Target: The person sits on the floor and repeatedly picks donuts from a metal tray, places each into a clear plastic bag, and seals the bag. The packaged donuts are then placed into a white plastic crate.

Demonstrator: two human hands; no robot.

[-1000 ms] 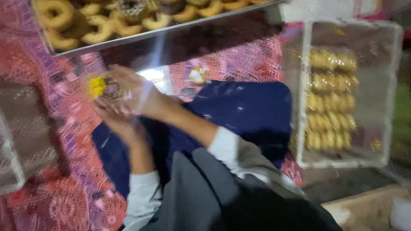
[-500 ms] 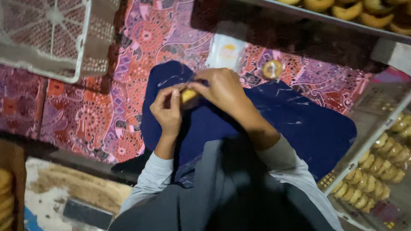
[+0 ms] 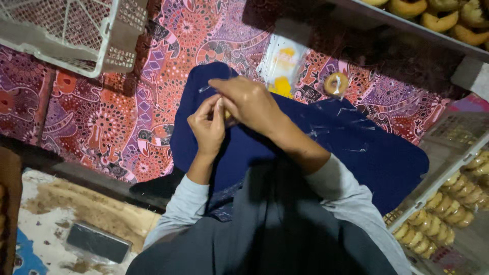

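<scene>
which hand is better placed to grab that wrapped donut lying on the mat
Right, probably. The right hand sits nearer the wrapped donut, on the same side; the left hand lies farther away. Both are busy with a small item.

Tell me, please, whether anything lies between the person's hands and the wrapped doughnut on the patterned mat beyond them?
Nothing visible does: between the right hand and the wrapped doughnut there is only dark blue cloth with thin clear strips.

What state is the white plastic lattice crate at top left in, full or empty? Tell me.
Empty, as far as shown: the white plastic lattice crate shows only the patterned red cloth through its mesh bottom; its far part is cut off.
</scene>
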